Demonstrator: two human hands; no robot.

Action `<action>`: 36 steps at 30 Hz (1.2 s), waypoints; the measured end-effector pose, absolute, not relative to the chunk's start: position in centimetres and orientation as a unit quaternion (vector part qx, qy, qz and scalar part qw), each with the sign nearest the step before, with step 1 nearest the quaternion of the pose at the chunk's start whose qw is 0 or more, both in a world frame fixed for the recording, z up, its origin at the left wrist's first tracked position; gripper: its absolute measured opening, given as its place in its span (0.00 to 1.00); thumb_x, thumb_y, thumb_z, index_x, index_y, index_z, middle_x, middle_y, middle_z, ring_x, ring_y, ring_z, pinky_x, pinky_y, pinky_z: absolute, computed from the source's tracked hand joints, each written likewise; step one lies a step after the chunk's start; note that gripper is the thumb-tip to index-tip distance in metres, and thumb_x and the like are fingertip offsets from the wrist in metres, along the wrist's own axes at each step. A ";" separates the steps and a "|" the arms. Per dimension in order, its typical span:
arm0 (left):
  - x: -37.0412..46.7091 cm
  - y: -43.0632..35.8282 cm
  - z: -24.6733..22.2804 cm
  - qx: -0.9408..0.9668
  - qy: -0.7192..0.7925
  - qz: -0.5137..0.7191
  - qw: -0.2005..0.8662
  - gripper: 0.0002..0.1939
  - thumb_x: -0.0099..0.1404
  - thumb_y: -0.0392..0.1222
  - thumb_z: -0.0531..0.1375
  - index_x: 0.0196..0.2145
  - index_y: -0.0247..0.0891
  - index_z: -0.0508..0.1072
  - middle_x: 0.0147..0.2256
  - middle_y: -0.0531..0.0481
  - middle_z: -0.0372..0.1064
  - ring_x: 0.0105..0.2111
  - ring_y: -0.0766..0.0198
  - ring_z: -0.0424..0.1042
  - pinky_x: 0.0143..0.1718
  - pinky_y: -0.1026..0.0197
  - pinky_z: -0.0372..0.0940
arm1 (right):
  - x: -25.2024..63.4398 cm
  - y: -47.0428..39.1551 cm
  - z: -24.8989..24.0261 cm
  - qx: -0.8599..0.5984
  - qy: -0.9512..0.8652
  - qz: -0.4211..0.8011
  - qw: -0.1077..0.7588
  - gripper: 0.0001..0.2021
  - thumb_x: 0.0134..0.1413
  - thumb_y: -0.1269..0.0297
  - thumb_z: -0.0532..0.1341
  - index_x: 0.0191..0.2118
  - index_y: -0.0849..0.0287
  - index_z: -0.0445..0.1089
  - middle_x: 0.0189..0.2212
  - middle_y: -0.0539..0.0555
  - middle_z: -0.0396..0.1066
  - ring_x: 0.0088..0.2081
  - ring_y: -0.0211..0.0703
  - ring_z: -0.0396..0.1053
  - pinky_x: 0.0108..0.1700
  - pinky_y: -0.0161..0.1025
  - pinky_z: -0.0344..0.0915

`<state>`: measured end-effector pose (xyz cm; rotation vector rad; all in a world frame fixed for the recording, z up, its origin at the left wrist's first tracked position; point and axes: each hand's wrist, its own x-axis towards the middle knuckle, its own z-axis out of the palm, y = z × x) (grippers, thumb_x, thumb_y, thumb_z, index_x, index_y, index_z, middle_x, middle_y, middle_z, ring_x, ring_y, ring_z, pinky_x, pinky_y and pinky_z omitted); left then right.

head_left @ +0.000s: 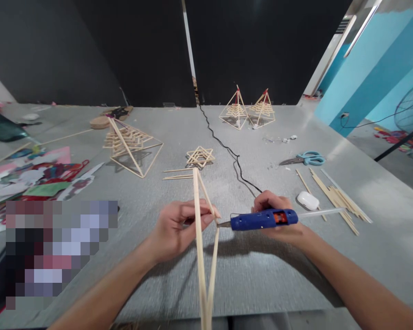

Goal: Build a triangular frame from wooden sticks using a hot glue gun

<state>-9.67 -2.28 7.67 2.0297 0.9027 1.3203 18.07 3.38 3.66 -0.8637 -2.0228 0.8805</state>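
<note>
My left hand (181,227) pinches a long, narrow triangular frame of pale wooden sticks (198,238), held off the tabletop with its near end toward me. In my right hand (278,227) is a blue hot glue gun (253,221), lying level with a clear glue stick (321,212) jutting from its back. Its metal nozzle meets or nearly meets the frame's right-hand stick, just below my left fingertips. Beyond the frame lies a small star-shaped lattice of sticks (200,157), with a few loose sticks (179,176) beside it.
Stick pyramids stand at left (131,146) and far back (238,110). Blue-handled scissors (311,158), a white rounded case (308,200) and a stick pile (340,199) lie right. A black cord (223,144) crosses the table (158,293). Paper scraps (37,178) cover the left side.
</note>
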 end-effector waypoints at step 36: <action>-9.7 -2.8 7.9 0.648 0.458 0.491 0.359 0.11 0.66 0.49 0.69 0.30 0.42 0.87 0.32 0.42 0.84 0.32 0.54 0.81 0.31 0.59 0.73 | 17.8 3.2 3.6 -0.331 -0.783 0.346 0.398 0.11 0.43 0.68 0.62 0.34 0.50 0.63 0.21 0.42 0.69 0.21 0.36 0.65 0.25 0.34 0.58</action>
